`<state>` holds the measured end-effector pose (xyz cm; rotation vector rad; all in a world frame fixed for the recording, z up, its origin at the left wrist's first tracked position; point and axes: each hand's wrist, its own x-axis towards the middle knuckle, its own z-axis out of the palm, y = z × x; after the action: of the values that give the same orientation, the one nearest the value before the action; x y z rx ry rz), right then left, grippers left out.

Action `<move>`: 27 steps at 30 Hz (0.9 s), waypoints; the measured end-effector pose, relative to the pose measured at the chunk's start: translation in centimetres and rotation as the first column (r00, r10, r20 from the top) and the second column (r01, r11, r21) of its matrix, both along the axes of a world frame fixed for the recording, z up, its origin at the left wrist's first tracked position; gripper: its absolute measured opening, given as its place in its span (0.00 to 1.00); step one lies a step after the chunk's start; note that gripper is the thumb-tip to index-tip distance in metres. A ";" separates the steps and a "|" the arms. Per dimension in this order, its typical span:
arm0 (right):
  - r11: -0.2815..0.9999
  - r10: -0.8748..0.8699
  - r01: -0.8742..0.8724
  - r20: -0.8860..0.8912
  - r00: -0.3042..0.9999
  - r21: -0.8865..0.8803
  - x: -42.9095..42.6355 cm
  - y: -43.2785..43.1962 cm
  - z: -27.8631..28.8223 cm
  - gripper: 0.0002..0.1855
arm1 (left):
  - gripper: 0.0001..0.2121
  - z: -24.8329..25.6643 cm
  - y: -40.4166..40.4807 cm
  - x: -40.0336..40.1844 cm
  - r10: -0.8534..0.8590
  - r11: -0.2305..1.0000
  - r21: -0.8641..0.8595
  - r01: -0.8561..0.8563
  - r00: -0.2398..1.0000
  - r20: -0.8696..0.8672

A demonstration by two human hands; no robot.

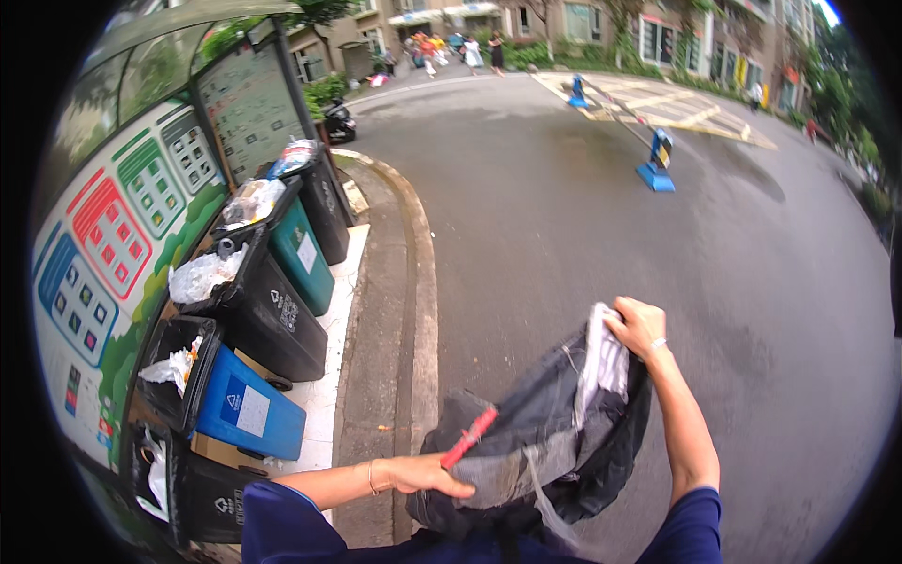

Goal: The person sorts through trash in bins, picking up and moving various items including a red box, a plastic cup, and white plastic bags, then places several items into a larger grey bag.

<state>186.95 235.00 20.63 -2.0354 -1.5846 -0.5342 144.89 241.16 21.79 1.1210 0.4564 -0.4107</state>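
Observation:
A large worn black fabric bag (550, 374) with a grey mesh-like panel hangs in front of me. My right hand (640, 326) grips its far edge, where a white striped cloth strip (597, 381) shows. Low and to the left, my left hand (426, 474) is closed around a red stick-like handle (471, 436), which tilts up and right over the bag. The left thumb lies against the bag's grey panel; whether these fingers also pinch the fabric cannot be told. A pale torn strip (550, 511) dangles from the near side. The bag's contents are hidden.
Along the left stand several wheeled bins, among them a blue bin (243, 416) and a green bin (301, 247), heaped with rubbish, before an illustrated signboard (113, 236). A curb (421, 282) borders the asphalt road. Ahead is a blue-based barrier (657, 176), with people farther off.

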 end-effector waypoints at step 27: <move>0.997 0.071 -0.070 -0.360 0.930 0.018 -19.8 -8.5 -19.0 0.44 | 0.22 5.5 1.4 -1.9 0.590 0.738 -0.223 -0.637 0.769 -0.246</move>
<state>167.18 226.52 1.58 -1.9296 -1.4226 -0.1233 142.95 242.57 27.29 0.5879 0.8490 0.0292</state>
